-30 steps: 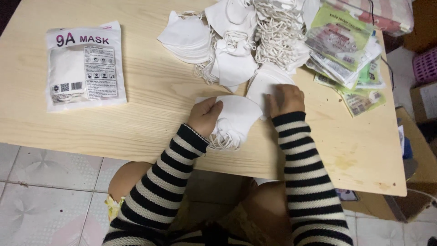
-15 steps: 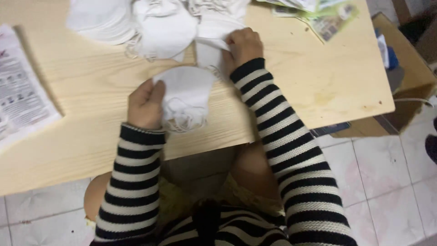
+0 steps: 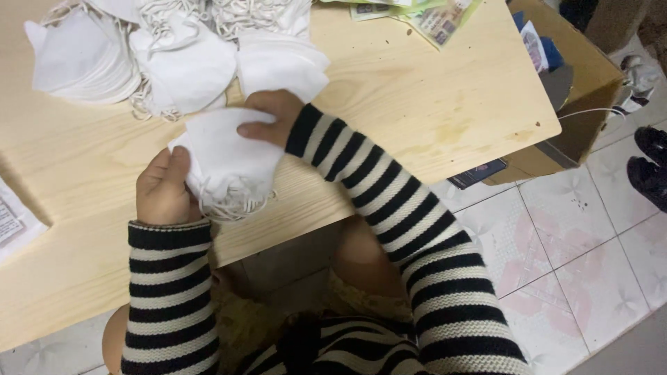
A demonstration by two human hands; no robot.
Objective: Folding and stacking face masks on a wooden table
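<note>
White folded masks (image 3: 226, 163), stacked as one bundle with elastic loops hanging from the lower edge, are held above the near edge of the pale wooden table (image 3: 417, 104). The left hand (image 3: 163, 191) is closed on the bundle's left side, and the right hand (image 3: 271, 114) is closed on its upper right edge; both sleeves are black-and-white striped. Loose white masks (image 3: 174, 55) lie in a heap just beyond the hands, and a cardboard box (image 3: 590, 76) stands off the table's right end.
</note>
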